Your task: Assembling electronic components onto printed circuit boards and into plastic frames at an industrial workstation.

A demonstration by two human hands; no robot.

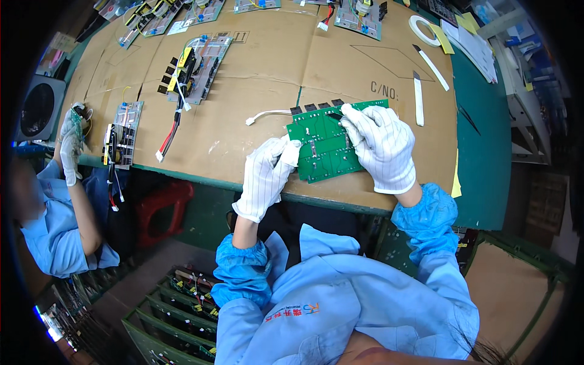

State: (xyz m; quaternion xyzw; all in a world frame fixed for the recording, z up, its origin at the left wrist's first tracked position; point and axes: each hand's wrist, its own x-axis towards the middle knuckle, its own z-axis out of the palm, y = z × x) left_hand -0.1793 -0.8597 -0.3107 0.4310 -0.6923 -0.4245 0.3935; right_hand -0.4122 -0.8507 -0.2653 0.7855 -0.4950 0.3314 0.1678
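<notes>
A green circuit board [328,143] is held tilted above the front edge of the cardboard-covered table, its solder side facing up. Black components stick out along its far edge, and a white cable with a plug [267,114] trails off to the left. My left hand [267,173], in a white striped glove, is closed on the board's left edge. Over the board's right part, my gloved right hand [380,146] pinches a thin dark tool [334,115], its tip at the board's surface. The fingers hide most of this tool, so its kind is unclear.
Another circuit board [198,70] with wires lies to the far left; several more line the back. Right are white strips [418,97], a tape roll [424,30], tweezers [469,120] and papers [468,48]. A co-worker's gloved hands [71,143] hold a board at left.
</notes>
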